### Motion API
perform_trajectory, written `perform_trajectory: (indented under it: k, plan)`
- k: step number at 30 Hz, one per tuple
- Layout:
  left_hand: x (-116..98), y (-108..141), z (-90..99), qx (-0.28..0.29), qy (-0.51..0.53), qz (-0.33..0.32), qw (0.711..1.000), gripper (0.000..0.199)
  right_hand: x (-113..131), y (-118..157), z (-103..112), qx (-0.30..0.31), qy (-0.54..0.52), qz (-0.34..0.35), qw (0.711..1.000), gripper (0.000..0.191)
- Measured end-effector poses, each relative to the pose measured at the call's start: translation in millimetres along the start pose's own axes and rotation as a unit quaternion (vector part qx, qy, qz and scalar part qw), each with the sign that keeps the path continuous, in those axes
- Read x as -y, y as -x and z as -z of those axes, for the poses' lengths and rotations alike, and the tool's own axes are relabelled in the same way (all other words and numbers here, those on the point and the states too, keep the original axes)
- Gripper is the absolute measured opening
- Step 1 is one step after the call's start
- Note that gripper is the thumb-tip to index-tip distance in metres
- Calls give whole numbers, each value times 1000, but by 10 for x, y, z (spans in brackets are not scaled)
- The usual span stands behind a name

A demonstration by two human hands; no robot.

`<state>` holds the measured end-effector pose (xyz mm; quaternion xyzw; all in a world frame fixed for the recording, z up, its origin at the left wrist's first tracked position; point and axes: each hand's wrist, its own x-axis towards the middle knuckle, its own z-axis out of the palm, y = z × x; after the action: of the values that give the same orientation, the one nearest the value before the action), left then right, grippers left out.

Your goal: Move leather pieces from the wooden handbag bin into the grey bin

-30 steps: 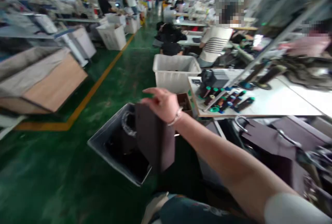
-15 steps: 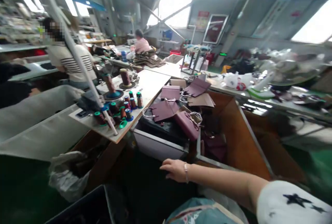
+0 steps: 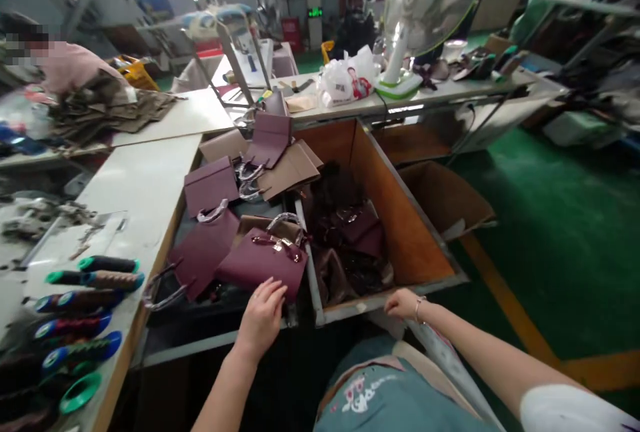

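Both hands have come forward since half a second ago, when only the right one showed, held out low over the dark gap by the bin. Now the left hand [image 3: 263,315] lies fingers spread and loose on the near edge of a burgundy handbag [image 3: 263,261], touching it without gripping. That handbag sits tilted on top of the pile in the grey tray [image 3: 210,342], its metal handle [image 3: 285,222] standing up at the far side. Just beside it to the left lies a flat burgundy panel [image 3: 203,252], with more burgundy pieces [image 3: 210,183] beyond. The right hand [image 3: 404,302] rests on the near rim of the wooden bin [image 3: 400,232], fingers curled over the edge, holding nothing else; dark leather pieces [image 3: 345,232] lie inside. Thread spools [image 3: 75,312] lie on the white table [image 3: 140,185] at the left. A desk fan [image 3: 415,19] stands on the far bench.
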<state>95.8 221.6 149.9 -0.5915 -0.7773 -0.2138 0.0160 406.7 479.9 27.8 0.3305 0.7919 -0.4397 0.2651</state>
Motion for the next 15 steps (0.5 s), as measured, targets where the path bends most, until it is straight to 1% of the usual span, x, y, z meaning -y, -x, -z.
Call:
perform_trajectory:
  k: [2, 3, 4, 6, 9, 11, 13, 15]
  plan:
    - [83, -623, -130, -2, -31, -25, 999, 28, -75, -162, 108, 58, -72, -29, 995, 18]
    - [143, -891, -212, 0, -48, -22, 999, 28, -106, -260, 177, 77, -106, -44, 990, 18]
    - [214, -1130, -299, 7, -64, -18, 998, 28, -141, -366, 256, 81, -135, -60, 986, 20]
    - [381, -1530, -471, 36, -92, -12, 995, 28, -227, -600, 437, 54, -175, -90, 979, 26]
    - [667, -1983, -680, 92, -136, 2, 986, 35, -382, -971, 679, -11, -179, -131, 975, 35]
    - [858, -2223, -784, 132, -159, 1, 978, 39, -452, -1210, 757, -33, -160, -146, 976, 46]
    - [1028, -2430, -883, 181, -162, -33, 969, 39, -457, -1432, 752, -50, -136, -145, 979, 54]
    - [1169, -2609, -996, 232, -151, -84, 957, 38, -386, -1629, 682, -62, -111, -130, 983, 57]
